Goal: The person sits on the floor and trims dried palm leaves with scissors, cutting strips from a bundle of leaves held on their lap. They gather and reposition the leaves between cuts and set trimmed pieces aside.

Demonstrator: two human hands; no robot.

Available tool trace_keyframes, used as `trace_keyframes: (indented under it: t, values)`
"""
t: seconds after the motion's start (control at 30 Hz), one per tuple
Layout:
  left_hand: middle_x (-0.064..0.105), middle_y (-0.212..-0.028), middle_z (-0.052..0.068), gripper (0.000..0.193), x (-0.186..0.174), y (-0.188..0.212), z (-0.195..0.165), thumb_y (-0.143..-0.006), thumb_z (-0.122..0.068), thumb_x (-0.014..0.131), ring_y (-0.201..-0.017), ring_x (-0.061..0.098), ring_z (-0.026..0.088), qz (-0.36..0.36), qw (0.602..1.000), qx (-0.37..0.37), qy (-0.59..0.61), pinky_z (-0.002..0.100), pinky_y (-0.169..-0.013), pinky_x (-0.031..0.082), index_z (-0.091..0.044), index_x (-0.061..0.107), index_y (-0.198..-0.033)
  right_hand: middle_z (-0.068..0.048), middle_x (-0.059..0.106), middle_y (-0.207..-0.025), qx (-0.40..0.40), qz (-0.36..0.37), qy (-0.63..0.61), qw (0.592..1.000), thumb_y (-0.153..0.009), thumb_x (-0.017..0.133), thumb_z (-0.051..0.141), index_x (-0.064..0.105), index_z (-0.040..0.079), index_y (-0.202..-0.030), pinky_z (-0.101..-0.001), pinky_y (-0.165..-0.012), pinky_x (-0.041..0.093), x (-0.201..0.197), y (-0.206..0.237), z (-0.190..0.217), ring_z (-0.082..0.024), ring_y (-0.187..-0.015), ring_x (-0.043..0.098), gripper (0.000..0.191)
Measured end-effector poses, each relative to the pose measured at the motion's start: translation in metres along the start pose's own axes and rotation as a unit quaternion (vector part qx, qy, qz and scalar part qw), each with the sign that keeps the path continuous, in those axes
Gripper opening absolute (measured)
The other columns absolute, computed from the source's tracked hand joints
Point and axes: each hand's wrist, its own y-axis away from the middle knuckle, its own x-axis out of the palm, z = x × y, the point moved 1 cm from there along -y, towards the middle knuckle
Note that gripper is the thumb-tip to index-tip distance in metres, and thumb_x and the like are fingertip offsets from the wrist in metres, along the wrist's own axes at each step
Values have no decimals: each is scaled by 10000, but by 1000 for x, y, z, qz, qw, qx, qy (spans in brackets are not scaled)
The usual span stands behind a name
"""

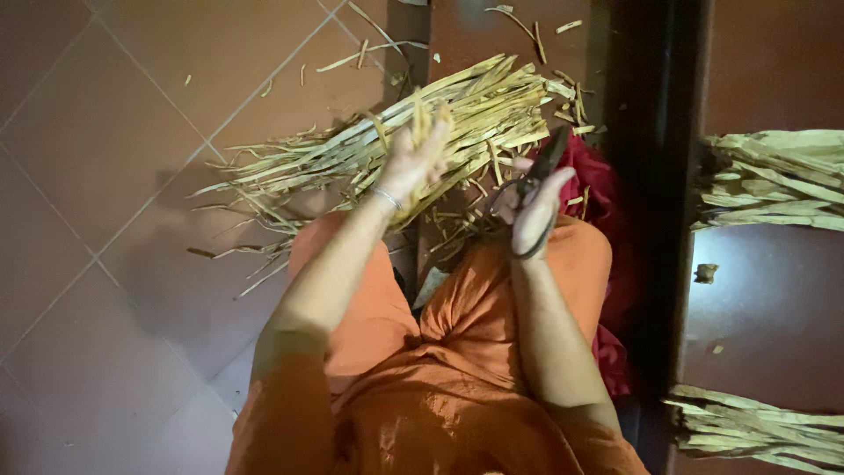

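My left hand (413, 158) is raised over a loose pile of pale dried plant stalks (352, 154) on the tiled floor, and its fingers hold a few thin stalks. My right hand (536, 207) grips a pair of dark scissors (536, 176), blades pointing up and away, just right of the pile. Both forearms reach out over my lap, which is covered in orange cloth (440, 352).
Two more bundles of dried stalks lie at the right, one at upper right (774, 180) and one at lower right (765, 431). A dark vertical post (668, 220) separates them from me. A red cloth (598, 189) lies by my right hand. Stalk scraps litter the reddish floor tiles (132, 132).
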Motion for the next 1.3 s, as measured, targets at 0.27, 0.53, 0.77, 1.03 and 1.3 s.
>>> trace_keyframes:
  t: [0.27, 0.53, 0.77, 1.03, 1.3]
  values:
    - [682, -884, 71, 419, 4, -89, -7, -928, -442, 783, -725, 658, 174, -131, 944, 183, -241, 348, -634, 551, -53, 656, -1021, -9, 445, -651, 26, -19, -96, 995, -994, 282, 756, 609, 63, -1141, -278, -463, 297, -1, -10, 8, -130, -537, 406, 780]
    - [648, -1185, 71, 266, 33, -149, -24, -852, -284, 733, -1191, 533, 286, -122, 830, 50, -543, 494, -1004, 425, -126, 724, -1066, -20, 454, -618, 30, 11, -66, 997, -992, 279, 763, 603, 54, -1162, -284, -453, 310, -2, -12, 8, -134, -490, 385, 798]
    - [587, -1328, 75, 345, 42, -161, -27, -884, -349, 698, -1358, 419, 300, -84, 838, 13, -540, 607, -1084, 332, -198, 692, -1194, -15, 459, -632, 37, 29, -75, 996, -995, 279, 757, 574, 53, -1214, -278, -466, 311, 1, -16, 7, -123, -500, 389, 794]
    - [700, -1048, 141, 408, 7, -140, -33, -910, -424, 702, -963, 664, 286, -120, 916, 152, -351, 439, -849, 547, -68, 699, -1109, 5, 498, -642, 37, 29, 50, 998, -1030, 281, 670, 625, 54, -1247, -269, -480, 356, 3, -12, 1, -115, -518, 447, 739]
    - [688, -922, 137, 476, -8, -24, -14, -956, -497, 730, -780, 658, 225, 71, 957, -100, -263, 367, -733, 612, -33, 708, -1060, 28, 526, -813, -147, 111, 254, 950, -1155, 381, 448, 611, 11, -1364, -269, -647, 455, 11, -10, -20, -96, -722, 501, 537]
